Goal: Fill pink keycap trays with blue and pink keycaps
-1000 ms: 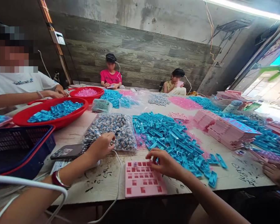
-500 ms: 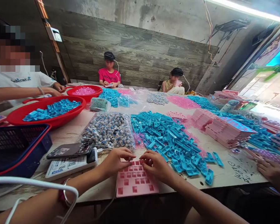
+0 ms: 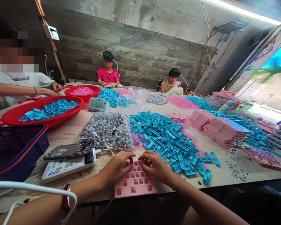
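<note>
A pink plate with square holes [image 3: 136, 185] lies at the table's front edge. My left hand [image 3: 119, 165] is over its upper left part, fingers bent and pinched round something small and dark that I cannot make out. Over the upper right part is my right hand [image 3: 154, 165], its fingertips pressed together near the plate's far edge; what they hold, if anything, is hidden. Beyond my hands are a clear bag of small grey, white and blue parts [image 3: 107, 131] and a heap of blue plastic pieces [image 3: 168, 140].
At the left are a phone [image 3: 67, 150] on a white power bank [image 3: 65, 168], a dark blue basket [image 3: 16, 150] and red bowls [image 3: 44, 122]. Stacked pink plates [image 3: 222, 131] stand at the right. Several people sit around the table; a white cable [image 3: 49, 186] crosses near my left arm.
The view has shifted slightly, so most things sit a little further left. My left fingers have moved slightly, and a small dark spot shows at them. The hand at the right edge has drawn back.
</note>
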Motion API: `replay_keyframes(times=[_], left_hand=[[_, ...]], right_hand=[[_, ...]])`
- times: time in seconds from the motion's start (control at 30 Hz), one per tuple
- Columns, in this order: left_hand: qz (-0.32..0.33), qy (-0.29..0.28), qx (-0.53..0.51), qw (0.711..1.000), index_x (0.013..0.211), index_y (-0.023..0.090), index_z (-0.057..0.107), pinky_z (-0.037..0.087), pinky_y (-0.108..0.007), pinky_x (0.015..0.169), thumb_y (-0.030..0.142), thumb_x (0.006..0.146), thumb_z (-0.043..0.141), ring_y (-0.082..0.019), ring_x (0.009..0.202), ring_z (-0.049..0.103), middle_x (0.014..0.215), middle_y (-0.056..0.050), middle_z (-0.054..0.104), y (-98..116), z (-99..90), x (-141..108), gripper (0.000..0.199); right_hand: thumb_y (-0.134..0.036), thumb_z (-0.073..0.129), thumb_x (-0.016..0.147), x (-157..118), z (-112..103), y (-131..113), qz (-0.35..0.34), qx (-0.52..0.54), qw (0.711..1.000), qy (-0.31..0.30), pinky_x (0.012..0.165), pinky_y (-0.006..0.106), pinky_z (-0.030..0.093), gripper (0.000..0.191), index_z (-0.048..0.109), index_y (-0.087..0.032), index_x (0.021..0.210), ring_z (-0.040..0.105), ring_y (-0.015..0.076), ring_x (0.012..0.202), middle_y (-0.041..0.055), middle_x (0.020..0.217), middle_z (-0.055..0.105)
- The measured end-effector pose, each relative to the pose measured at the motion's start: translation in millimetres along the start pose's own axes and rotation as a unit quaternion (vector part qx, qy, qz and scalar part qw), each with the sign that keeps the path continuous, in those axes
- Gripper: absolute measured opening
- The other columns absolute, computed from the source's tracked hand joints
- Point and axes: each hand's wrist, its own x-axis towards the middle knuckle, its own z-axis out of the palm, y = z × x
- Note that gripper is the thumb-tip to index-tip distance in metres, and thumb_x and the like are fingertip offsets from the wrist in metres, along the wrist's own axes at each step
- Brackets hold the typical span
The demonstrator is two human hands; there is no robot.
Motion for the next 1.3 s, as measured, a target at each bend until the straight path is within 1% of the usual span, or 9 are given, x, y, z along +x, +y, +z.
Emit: replay_keyframes(times=[0.23,0.33,0.47,0.57,0.73,0.83,0.93,1.13,1.3], left_hand=[[-0.011,0.013,0.024,1.0,0.082,0.019,0.064,0.042,-0.029,0.078,0.01,0.074,0.061,-0.018,0.087,0.055,0.084,-0.001,0.065,1.0,-0.1,0.0,0.012],[-0.013,0.007,0.033,0.999,0.081,0.018,0.063,0.041,-0.029,0.076,0.011,0.075,0.06,-0.018,0.085,0.054,0.083,-0.001,0.064,0.9,0.1,0.2,0.01],[-0.016,-0.001,0.031,0.999,0.082,0.018,0.061,0.041,-0.028,0.075,0.013,0.075,0.06,-0.018,0.085,0.054,0.085,-0.001,0.063,1.4,-0.2,0.0,0.009],[-0.004,-0.012,0.052,0.999,0.079,0.018,0.062,0.041,-0.028,0.075,0.013,0.076,0.057,-0.018,0.083,0.054,0.081,-0.001,0.063,2.2,-1.2,0.7,0.008],[0.015,-0.02,0.1,0.995,0.088,0.018,0.062,0.041,-0.03,0.076,0.014,0.077,0.056,-0.02,0.085,0.055,0.086,-0.004,0.065,2.9,-1.7,2.0,0.013],[0.011,-0.019,0.115,0.993,0.105,0.017,0.057,0.041,-0.033,0.081,0.014,0.077,0.056,-0.022,0.09,0.056,0.09,-0.005,0.065,3.0,-1.1,2.0,0.028],[0.002,-0.007,0.096,0.995,0.117,0.017,0.049,0.041,-0.035,0.085,0.014,0.076,0.056,-0.022,0.093,0.057,0.089,-0.004,0.065,2.7,-0.5,1.6,0.041],[-0.009,0.004,0.068,0.998,0.109,0.019,0.052,0.041,-0.034,0.084,0.017,0.076,0.058,-0.022,0.091,0.058,0.083,-0.001,0.067,0.9,-2.0,1.3,0.034],[-0.01,-0.003,0.112,0.994,0.109,0.02,0.054,0.041,-0.036,0.084,0.018,0.076,0.059,-0.023,0.093,0.057,0.087,-0.002,0.068,1.5,-3.0,1.5,0.033]], right_hand=[[-0.007,0.055,0.075,0.0,0.5,-0.5,0.007,0.0,1.0,-0.004,0.058,0.022,0.044,0.019,0.067,-0.018,0.084,0.056,0.0098,0.062,0.0025,0.081,0.06],[-0.007,0.055,0.074,1.0,1.8,0.3,0.008,-0.011,1.0,0.0,0.059,0.023,0.046,0.021,0.066,-0.018,0.087,0.056,0.0103,0.062,0.0027,0.082,0.061],[-0.006,0.056,0.071,0.1,2.0,0.7,0.01,-0.018,1.0,0.016,0.06,0.024,0.047,0.033,0.059,-0.018,0.102,0.058,0.0116,0.063,0.0017,0.08,0.062],[-0.009,0.056,0.073,-2.1,1.7,0.1,0.016,-0.016,1.0,0.014,0.056,0.022,0.046,0.023,0.058,-0.018,0.093,0.056,0.0104,0.058,0.0003,0.075,0.062],[-0.011,0.057,0.074,-3.7,3.6,-1.3,-0.002,-0.038,0.999,0.03,0.059,0.024,0.044,0.012,0.057,-0.019,0.081,0.058,0.0127,0.065,0.0001,0.074,0.061],[-0.009,0.055,0.075,-2.3,6.7,-2.9,-0.037,-0.022,0.998,0.05,0.066,0.026,0.045,0.014,0.056,-0.02,0.084,0.059,0.0144,0.074,0.0014,0.083,0.063],[-0.01,0.053,0.077,-0.8,10.7,-5.4,-0.063,0.007,0.996,0.061,0.065,0.025,0.047,0.013,0.057,-0.02,0.084,0.058,0.0136,0.073,0.0024,0.084,0.062],[-0.012,0.053,0.079,-0.4,15.6,-7.7,-0.089,0.032,0.993,0.069,0.064,0.026,0.05,0.012,0.057,-0.02,0.085,0.058,0.0138,0.072,0.0037,0.085,0.061],[-0.012,0.054,0.08,0.8,17.5,-4.9,-0.086,0.041,0.992,0.08,0.065,0.026,0.052,0.012,0.058,-0.02,0.087,0.06,0.0135,0.072,0.0034,0.084,0.063]])
